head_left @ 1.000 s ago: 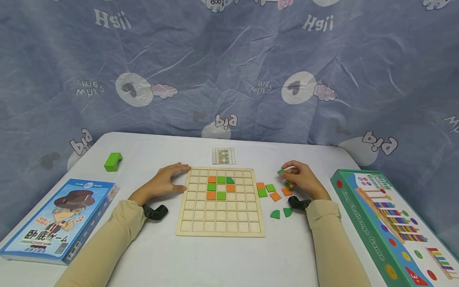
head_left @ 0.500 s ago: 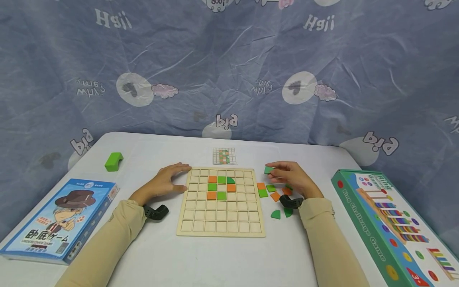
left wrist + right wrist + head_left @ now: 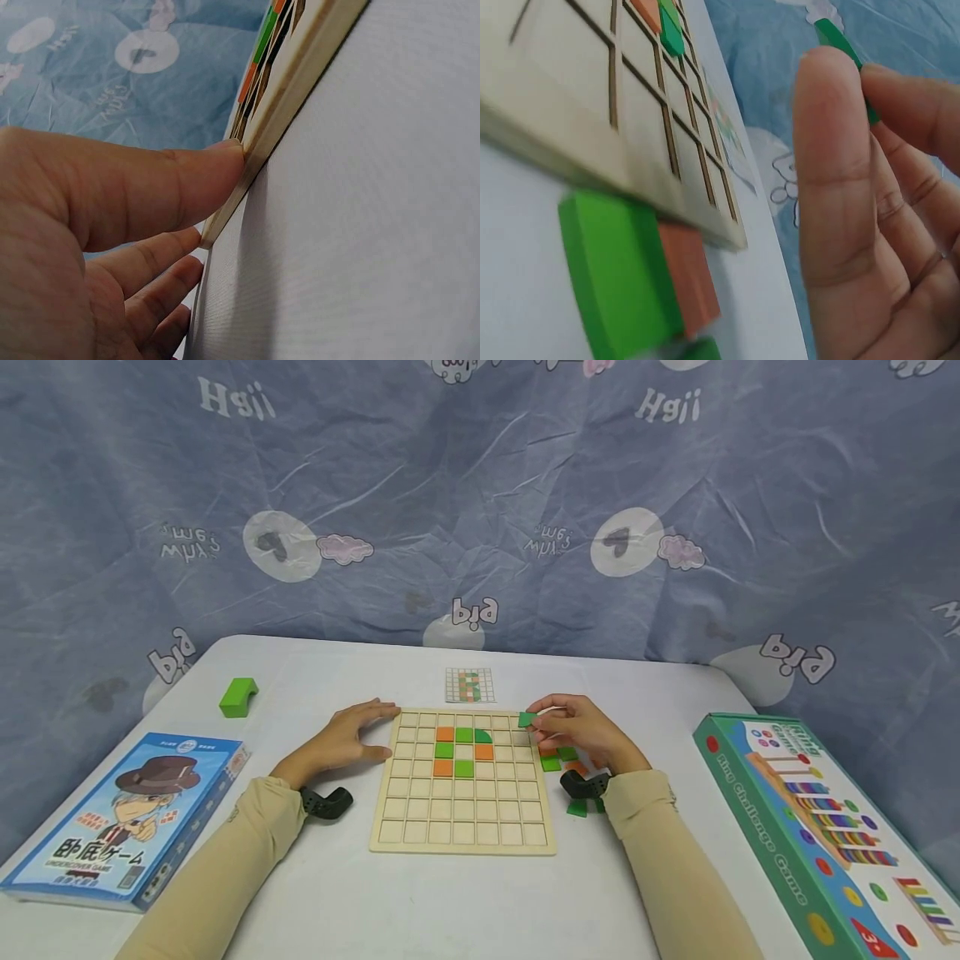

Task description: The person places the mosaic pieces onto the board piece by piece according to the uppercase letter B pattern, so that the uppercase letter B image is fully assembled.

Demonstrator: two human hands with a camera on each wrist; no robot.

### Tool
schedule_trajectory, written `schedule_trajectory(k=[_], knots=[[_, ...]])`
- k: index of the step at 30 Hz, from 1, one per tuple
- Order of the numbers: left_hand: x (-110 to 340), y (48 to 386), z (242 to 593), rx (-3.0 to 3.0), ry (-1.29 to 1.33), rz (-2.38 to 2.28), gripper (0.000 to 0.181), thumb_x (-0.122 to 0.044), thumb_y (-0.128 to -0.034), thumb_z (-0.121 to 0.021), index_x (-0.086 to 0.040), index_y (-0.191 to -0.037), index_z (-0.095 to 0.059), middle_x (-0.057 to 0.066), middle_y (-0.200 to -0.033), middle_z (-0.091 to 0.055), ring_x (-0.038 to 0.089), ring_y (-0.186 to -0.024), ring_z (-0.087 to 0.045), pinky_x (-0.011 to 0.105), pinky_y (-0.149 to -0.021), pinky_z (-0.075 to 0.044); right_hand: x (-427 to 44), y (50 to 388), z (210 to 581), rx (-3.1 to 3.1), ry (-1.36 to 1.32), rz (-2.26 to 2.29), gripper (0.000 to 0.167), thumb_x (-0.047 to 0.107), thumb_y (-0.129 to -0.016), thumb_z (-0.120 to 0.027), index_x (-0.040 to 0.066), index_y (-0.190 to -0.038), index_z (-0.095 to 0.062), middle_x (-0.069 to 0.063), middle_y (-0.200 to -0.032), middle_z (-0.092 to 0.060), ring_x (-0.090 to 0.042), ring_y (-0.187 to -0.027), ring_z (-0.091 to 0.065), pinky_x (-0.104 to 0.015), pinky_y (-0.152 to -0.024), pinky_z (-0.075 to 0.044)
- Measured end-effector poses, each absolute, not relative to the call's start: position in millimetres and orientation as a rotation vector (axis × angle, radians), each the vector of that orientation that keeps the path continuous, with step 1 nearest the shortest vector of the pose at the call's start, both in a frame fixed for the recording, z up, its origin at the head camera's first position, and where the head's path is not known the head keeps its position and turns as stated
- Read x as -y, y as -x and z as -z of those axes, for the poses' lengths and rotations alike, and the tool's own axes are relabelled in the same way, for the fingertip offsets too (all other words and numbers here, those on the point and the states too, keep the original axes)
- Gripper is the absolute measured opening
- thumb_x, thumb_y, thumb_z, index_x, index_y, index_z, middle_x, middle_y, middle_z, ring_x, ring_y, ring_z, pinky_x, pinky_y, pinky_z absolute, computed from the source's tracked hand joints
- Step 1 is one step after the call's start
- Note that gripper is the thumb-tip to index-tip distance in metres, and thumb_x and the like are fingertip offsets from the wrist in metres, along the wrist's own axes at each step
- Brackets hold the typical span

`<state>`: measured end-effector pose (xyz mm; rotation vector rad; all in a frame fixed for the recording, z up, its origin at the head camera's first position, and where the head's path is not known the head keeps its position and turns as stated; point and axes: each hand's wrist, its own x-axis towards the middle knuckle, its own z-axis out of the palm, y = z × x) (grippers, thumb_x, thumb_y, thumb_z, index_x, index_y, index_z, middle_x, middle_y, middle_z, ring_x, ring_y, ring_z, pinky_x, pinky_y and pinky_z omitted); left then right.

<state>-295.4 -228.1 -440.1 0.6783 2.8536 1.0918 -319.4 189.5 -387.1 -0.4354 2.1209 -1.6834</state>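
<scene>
My right hand (image 3: 581, 731) pinches a dark green piece (image 3: 527, 719) between thumb and fingers, over the top right corner of the wooden grid board (image 3: 450, 835). In the right wrist view the same green piece (image 3: 840, 41) shows edge-on, raised above the board. My left hand (image 3: 341, 745) touches the board's left edge with its thumb and fingers fairly straight; the left wrist view shows the thumb (image 3: 172, 187) against that edge. Orange and green squares and one dark green quarter-round (image 3: 482, 737) sit in the board's upper cells.
Loose green and orange pieces (image 3: 551, 763) lie right of the board, partly hidden by my right hand. A small pattern card (image 3: 469, 685) lies behind it. A blue box (image 3: 127, 818) and a green block (image 3: 238, 697) are at left, a green game box (image 3: 817, 827) at right.
My right hand has moved left with the green piece, from above the loose pieces to the board's top right corner. The left hand has stayed at the board's edge.
</scene>
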Motion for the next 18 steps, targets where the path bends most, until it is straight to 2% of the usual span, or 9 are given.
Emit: schedule_trajectory(k=[7,12,18], knots=[[228,295,439,-2.854,-0.689,-1.092,0.078,-0.027,-0.0895,-0.081,0.002,-0.157,-0.053,0.026,-0.165,-0.046,0.051,-0.159,-0.028,0.073,-0.127,-0.011,-165,313,388,-2.038,0.416,1.697,0.03,0.002,-0.107,-0.065,-0.008,-0.134,-0.063,-0.014,-0.107,-0.08,-0.012,-0.081,-0.074,-0.029,-0.077,-0.065],[228,294,439,-2.849,-0.698,-1.091,0.078,-0.027,-0.0898,-0.08,0.002,-0.157,-0.053,0.027,-0.165,-0.046,0.051,-0.159,-0.028,0.074,-0.126,-0.011,-146,305,393,-1.975,0.399,1.728,0.032,0.001,-0.107,-0.063,-0.009,-0.138,-0.062,-0.01,-0.104,-0.079,-0.01,-0.079,-0.072,-0.025,-0.072,-0.063],[228,294,438,-2.853,-0.695,-1.082,0.078,-0.028,-0.09,-0.081,0.001,-0.157,-0.053,0.027,-0.165,-0.045,0.051,-0.159,-0.027,0.074,-0.126,-0.011,-130,301,401,-1.909,0.397,1.772,0.03,0.0,-0.106,-0.064,-0.008,-0.134,-0.064,-0.006,-0.096,-0.078,-0.008,-0.072,-0.07,-0.021,-0.066,-0.06]])
